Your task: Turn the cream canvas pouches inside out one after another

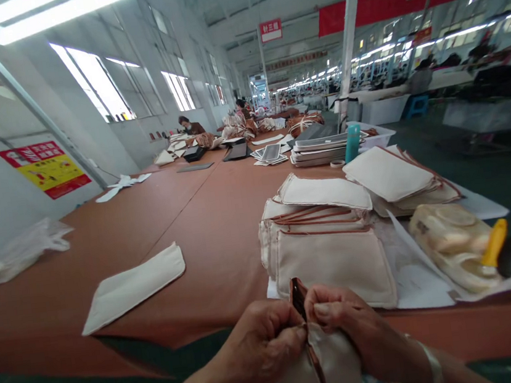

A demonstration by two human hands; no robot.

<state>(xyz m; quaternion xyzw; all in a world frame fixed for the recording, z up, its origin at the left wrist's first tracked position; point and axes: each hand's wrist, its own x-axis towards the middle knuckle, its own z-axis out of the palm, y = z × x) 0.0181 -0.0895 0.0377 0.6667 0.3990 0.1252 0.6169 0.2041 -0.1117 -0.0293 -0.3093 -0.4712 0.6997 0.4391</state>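
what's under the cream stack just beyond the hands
White paper shows past the cream stack at its right side, on the brown table; whatever else lies beneath the stack is covered.

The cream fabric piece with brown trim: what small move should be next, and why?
Perhaps ease both sides gently apart: the left grip and right grip pinch the cream fabric piece beside its brown-trimmed opening, where only a narrow dark gap shows.

Cream fabric piece (339, 364) with brown edging (318, 370), reddish-brown tabletop (215, 221), yellow handle (495, 243).
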